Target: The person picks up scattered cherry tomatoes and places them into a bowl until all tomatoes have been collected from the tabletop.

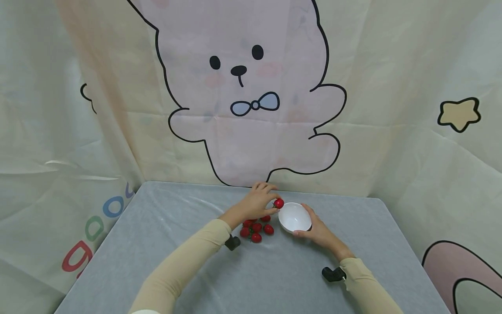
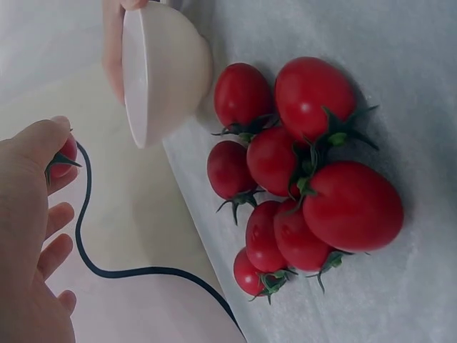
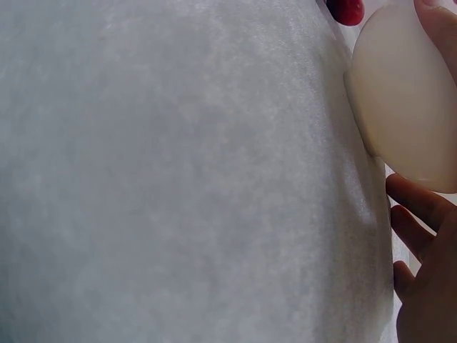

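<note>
Between thumb and fingertips my left hand pinches a small red tomato with a green stem, raised just left of the white bowl's rim. In the left wrist view, the hand partly covers this tomato. My right hand grips the white bowl from its right side, thumb at the near edge and fingers round the far side. The bowl stands upright on the table, its white inside showing. Under and near my left hand lies a cluster of several red tomatoes with green stems, some partly hidden in the head view.
A grey-blue cloth covers the table; its far edge lies just beyond the hands. Behind it hangs a pale curtain printed with a cartoon bear. Black wrist camera mounts sit at both sleeves.
</note>
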`<state>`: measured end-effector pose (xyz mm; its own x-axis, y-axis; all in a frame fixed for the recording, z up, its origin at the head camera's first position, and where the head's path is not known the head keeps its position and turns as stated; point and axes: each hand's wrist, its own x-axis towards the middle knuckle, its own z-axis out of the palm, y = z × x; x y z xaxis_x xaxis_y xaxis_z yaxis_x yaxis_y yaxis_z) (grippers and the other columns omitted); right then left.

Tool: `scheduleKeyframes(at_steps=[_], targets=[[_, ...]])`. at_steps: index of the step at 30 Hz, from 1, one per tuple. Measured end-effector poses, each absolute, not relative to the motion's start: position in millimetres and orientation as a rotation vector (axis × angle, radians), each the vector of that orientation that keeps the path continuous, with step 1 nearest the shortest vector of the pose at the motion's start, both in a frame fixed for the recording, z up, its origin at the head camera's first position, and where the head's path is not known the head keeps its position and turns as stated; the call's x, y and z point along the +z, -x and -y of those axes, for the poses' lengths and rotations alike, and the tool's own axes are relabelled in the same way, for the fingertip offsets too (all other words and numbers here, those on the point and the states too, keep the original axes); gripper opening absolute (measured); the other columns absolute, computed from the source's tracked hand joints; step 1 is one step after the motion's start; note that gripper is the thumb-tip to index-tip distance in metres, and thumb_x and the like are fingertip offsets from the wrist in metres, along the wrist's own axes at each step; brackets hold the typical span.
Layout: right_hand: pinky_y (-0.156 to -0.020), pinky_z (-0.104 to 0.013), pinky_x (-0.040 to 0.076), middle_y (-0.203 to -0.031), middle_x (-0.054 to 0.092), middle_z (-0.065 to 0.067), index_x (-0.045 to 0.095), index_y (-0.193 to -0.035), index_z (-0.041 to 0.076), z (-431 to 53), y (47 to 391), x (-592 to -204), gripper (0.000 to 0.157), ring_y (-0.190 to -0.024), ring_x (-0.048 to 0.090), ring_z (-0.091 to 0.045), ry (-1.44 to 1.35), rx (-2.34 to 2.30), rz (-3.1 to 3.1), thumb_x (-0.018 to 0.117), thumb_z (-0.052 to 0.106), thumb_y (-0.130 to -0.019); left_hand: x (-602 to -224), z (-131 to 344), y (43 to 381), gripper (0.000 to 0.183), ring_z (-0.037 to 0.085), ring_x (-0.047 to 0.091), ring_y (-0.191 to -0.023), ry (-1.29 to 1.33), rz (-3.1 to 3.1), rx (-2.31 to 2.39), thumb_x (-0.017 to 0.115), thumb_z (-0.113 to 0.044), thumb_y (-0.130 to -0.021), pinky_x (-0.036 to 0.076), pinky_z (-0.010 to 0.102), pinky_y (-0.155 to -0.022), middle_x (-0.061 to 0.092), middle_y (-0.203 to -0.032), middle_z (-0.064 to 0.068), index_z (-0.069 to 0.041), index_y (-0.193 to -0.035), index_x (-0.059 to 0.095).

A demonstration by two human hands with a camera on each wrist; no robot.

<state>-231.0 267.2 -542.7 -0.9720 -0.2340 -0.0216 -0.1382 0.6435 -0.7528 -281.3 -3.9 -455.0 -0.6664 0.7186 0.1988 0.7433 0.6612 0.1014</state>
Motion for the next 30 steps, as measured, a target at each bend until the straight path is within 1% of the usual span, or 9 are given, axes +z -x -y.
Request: scheduleKeyframes(at_steps=[13, 19, 30], targets=[[-0.101, -0.053, 0.046, -0.155, 0.035, -0.019, 0.015, -0.157, 0.019, -267, 231, -542, 0.111, -0.128, 0.049, -0.037, 0.271, -1.208, -2.732, 0.084, 0.046, -0.075, -456, -6, 279, 0.04, 0.02, 0.038, -0.14, 1.229, 2.728, -0.237, 0.058, -0.052, -0.096, 0.025, 0.046, -0.12, 0.048, -0.148, -0.002, -0.028, -0.128, 0.062], [-0.098, -0.049, 0.047, -0.156, 0.034, -0.018, 0.015, -0.158, 0.019, -268, 231, -543, 0.11, -0.127, 0.05, -0.036, 0.275, -1.208, -2.731, 0.083, 0.045, -0.075, -459, -11, 276, 0.04, 0.021, 0.041, -0.138, 1.234, 2.707, -0.221, 0.059, -0.052, -0.095, 0.026, 0.046, -0.12, 0.05, -0.148, -0.001, -0.028, -0.127, 0.063], [-0.094, -0.042, 0.047, -0.155, 0.036, -0.02, 0.017, -0.157, 0.016, -266, 229, -540, 0.111, -0.125, 0.051, -0.036, 0.296, -1.228, -2.746, 0.084, 0.044, -0.074, -466, -21, 271, 0.043, 0.021, 0.04, -0.14, 1.24, 2.741, -0.163, 0.058, -0.052, -0.095, 0.027, 0.046, -0.121, 0.047, -0.149, -0.002, -0.028, -0.13, 0.061]])
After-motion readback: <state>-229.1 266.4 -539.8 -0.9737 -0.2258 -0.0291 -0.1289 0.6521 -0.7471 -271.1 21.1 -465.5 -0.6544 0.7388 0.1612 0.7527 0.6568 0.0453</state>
